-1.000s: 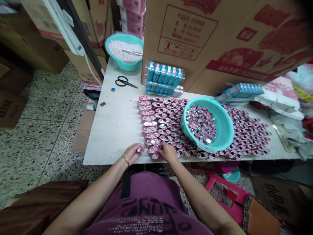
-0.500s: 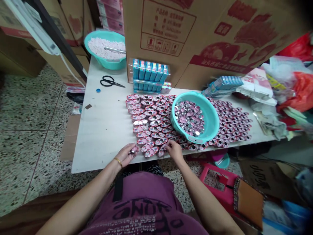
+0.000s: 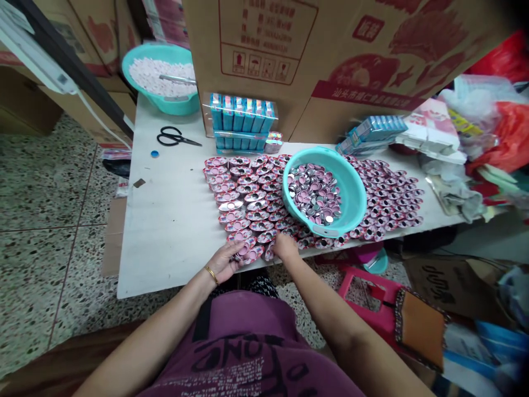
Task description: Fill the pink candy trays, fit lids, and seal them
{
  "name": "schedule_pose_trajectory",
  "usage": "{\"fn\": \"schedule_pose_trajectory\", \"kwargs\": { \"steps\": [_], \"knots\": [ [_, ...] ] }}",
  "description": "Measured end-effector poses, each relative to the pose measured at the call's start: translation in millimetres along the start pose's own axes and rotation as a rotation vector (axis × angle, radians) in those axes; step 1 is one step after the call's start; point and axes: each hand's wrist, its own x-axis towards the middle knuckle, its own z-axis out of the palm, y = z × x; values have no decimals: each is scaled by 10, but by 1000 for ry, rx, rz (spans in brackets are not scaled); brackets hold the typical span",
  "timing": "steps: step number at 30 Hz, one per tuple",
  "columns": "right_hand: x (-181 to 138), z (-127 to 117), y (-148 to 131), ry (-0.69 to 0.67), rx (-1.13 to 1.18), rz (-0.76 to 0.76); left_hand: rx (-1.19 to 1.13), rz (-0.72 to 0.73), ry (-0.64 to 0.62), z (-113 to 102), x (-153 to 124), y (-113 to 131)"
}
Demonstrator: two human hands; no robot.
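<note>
My left hand (image 3: 226,261), with a gold bracelet at the wrist, is at the front left corner of the rows of small pointed-oval pink-and-red boxes (image 3: 256,226). Its fingers curl around a few small round pink-and-silver caps (image 3: 242,250). My right hand (image 3: 286,247) presses down on a front-row box at the table edge, fingers closed; what they pinch is hidden. Boxes at the left carry pink discs in their tops, while many others show dark round holes. A turquoise basin (image 3: 356,201) full of the same loose caps (image 3: 316,193) rests on the boxes.
Black scissors (image 3: 177,137) and a blue cap (image 3: 154,154) lie on the white table (image 3: 165,220). Behind stand blue packs (image 3: 242,118), a large carton (image 3: 256,33) and a basin of white pieces (image 3: 177,105). A pink stool (image 3: 351,284) is below on the right.
My left hand has moved right, from bare table to the front left boxes. My right hand stays at the front row, its fingers now lower against a box. The view has shifted slightly.
</note>
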Motion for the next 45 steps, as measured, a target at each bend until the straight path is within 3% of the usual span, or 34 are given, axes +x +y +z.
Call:
{"fn": "schedule_pose_trajectory", "kwargs": {
  "steps": [3,6,9,12,14,16,19,21,27,32,34,36,38,40,45],
  "knots": [
    [-20,-28,49,11,9,-13,35,-13,-9,24,38,-57],
    [-163,-43,43,117,125,-53,62,-15,-23,46,79,-106],
    [-377,-1,-86,226,435,-340,102,-8,-42,72,117,-170],
    [-520,102,-176,188,700,-560,122,-12,-53,86,143,-251],
    [-530,177,-81,197,795,-479,113,-31,-45,77,153,-288],
    [-477,231,144,273,788,-291,106,-41,-30,52,160,-293],
    [-327,237,504,365,597,12,104,-37,-20,14,171,-254],
    [-206,193,619,325,437,122,95,-33,-15,9,178,-223],
    [89,33,539,67,183,200,49,-22,-14,110,189,-200],
    [27,-38,548,64,155,184,-111,-78,-85,205,179,-148],
    [-103,-68,464,176,188,108,-157,-98,-86,209,193,-118],
    [-266,-96,280,299,281,-114,-174,-86,-74,200,224,-101],
    [-421,-113,43,330,367,-411,-171,-51,-61,194,265,-104],
    [-534,-117,-161,307,392,-588,-160,-26,-50,196,303,-116],
    [-632,-97,-228,319,409,-598,-88,5,-22,181,311,-97]
  ]
}}
